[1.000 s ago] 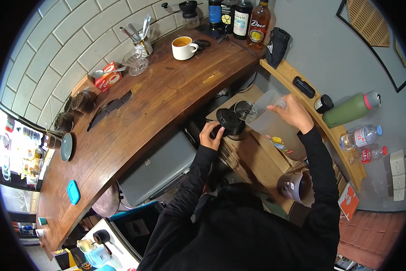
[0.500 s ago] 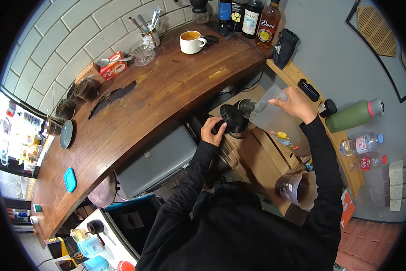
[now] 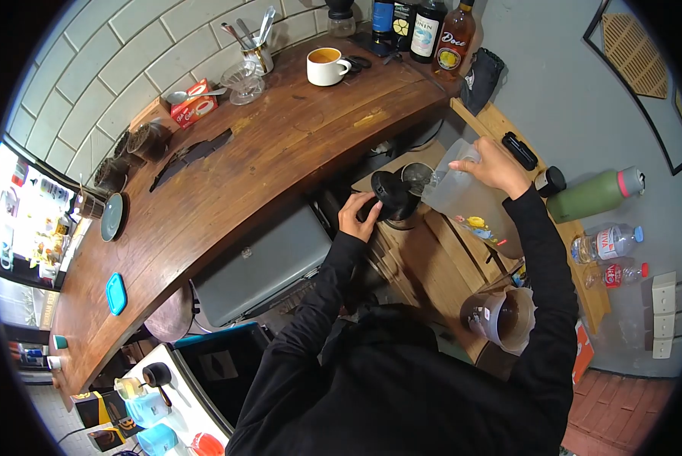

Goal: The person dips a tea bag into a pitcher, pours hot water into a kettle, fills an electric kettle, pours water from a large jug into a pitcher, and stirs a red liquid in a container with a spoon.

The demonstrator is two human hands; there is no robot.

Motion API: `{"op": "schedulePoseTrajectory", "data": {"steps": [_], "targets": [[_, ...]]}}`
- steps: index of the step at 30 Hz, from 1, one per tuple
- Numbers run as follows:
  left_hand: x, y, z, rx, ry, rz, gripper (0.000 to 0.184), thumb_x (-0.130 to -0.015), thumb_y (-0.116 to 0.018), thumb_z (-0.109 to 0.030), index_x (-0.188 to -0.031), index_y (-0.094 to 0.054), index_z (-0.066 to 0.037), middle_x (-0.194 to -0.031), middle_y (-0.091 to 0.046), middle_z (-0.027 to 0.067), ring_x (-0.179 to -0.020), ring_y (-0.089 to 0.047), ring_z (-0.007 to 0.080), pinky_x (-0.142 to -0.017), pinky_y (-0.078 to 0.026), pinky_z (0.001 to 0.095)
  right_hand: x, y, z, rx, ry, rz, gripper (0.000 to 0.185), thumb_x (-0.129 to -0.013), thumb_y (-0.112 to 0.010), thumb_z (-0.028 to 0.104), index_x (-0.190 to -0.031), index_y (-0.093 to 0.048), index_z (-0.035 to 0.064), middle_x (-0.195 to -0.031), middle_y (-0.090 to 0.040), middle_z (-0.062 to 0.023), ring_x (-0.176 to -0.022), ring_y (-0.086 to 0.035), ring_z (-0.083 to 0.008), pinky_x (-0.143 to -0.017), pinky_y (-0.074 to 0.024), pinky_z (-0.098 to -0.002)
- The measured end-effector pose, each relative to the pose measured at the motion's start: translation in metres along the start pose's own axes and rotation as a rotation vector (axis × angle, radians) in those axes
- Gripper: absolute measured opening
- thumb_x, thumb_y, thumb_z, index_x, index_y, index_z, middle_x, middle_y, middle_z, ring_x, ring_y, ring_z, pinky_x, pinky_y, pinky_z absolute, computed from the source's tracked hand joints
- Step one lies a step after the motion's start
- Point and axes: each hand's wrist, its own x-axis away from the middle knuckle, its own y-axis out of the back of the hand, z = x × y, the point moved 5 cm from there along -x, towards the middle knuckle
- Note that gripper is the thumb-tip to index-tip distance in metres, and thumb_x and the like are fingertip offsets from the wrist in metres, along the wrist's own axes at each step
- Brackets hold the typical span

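Note:
My right hand (image 3: 494,167) is closed on the rim and handle area of a translucent plastic pitcher (image 3: 462,199) with a colourful print. The pitcher is tilted to the left, its lip at the round metal opening of what looks like a kettle (image 3: 417,174). Clear water seems to run in there. My left hand (image 3: 358,216) grips a black lid (image 3: 389,190) beside that opening, thumb and fingers on its edge. Most of the kettle's body is hidden below the lid and pitcher.
A wooden counter (image 3: 295,137) curves along the left, bearing a white cup (image 3: 327,67) and a glass dripper (image 3: 244,81). On the right ledge lie a green bottle (image 3: 595,194) and two plastic bottles. A lined container (image 3: 500,319) stands near my right forearm.
The view has shifted slightly. Both hands keep their holds, and the pitcher stays tilted at the opening with little visible movement.

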Motion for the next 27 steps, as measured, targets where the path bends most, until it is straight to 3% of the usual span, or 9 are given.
{"op": "schedulePoseTrajectory", "data": {"steps": [9, 17, 27], "targets": [[0.004, 0.0, -0.003, 0.007, 0.01, -0.005, 0.025, -0.083, -0.072, -0.01, -0.104, -0.068, 0.003, -0.101, -0.067, 0.0158, -0.096, -0.065, 0.0273, -0.088, -0.048, 0.0334, -0.003, 0.002, 0.012, 0.024, 0.041, 0.021, 0.072, -0.074, -0.076, 0.057, -0.081, -0.05, -0.0099, -0.08, -0.054, -0.0267, -0.075, -0.058, -0.0317, -0.069, -0.0455, -0.0429], [0.006, 0.002, -0.003, 0.013, 0.007, -0.018, 0.024, -0.082, -0.073, -0.01, -0.102, -0.069, 0.002, -0.1, -0.068, 0.0158, -0.096, -0.065, 0.0273, -0.087, -0.049, 0.0334, -0.006, -0.002, 0.018, 0.056, 0.089, 0.008, 0.072, -0.074, -0.075, 0.057, -0.082, -0.049, -0.0091, -0.08, -0.054, -0.0256, -0.076, -0.057, -0.0361, -0.071, -0.0454, -0.0441], [0.011, 0.008, -0.004, 0.031, 0.027, -0.04, 0.021, -0.083, -0.072, -0.008, -0.102, -0.071, -0.002, -0.097, -0.067, 0.0122, -0.086, -0.063, 0.0211, -0.082, -0.049, 0.0311, -0.011, -0.004, 0.04, 0.152, 0.107, 0.018, 0.067, -0.074, -0.076, 0.053, -0.082, -0.047, -0.0066, -0.083, -0.055, -0.0243, -0.082, -0.055, -0.0426, -0.072, -0.0447, -0.044]]}}
